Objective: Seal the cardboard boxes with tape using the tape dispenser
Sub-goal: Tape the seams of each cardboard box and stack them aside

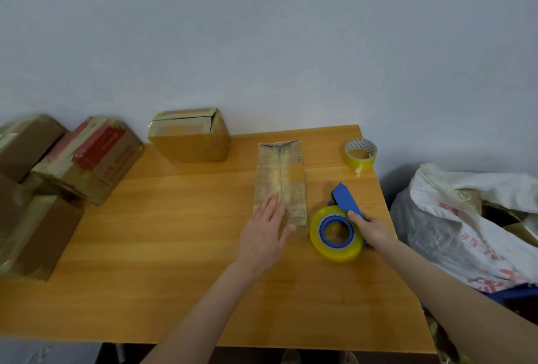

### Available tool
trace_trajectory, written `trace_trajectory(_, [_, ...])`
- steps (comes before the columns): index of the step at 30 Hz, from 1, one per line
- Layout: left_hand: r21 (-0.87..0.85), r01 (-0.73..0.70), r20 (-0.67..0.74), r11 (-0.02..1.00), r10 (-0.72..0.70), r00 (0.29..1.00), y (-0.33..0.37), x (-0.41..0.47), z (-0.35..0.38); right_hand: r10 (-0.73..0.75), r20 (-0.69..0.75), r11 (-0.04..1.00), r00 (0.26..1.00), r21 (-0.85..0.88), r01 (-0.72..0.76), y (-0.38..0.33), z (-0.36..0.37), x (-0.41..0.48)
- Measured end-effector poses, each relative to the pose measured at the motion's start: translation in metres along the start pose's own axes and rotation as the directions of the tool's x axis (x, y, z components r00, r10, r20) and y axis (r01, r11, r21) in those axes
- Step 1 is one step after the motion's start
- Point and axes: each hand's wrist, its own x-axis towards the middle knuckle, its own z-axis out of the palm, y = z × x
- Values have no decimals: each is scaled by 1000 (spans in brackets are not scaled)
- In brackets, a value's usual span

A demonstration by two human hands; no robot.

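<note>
Fingers of left hand are being spread flat on likely-light, crushable cardboard box; rigid tape dispenser is being gripped at its handle by right hand.

Wood table w/ plain pale wall behind.

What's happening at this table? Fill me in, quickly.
A person works at a wooden table. The left hand lies flat on the near end of a long narrow box whose top is already taped. The right hand holds the blue tape dispenser, resting on the table just right of that box. A spare tape roll sits at the far right corner; other taped boxes stand to the left.
</note>
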Motion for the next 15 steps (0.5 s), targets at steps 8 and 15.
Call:
trace_trajectory(8, [-705,420,123,572,-484,866,-7,20,-3,-325,87,887,942,-317,336,-58,55,-45])
trace_trajectory(15, [-700,458,125,548,-538,834,-12,43,0,-282,25,871,959,-412,267,-63,90,-32])
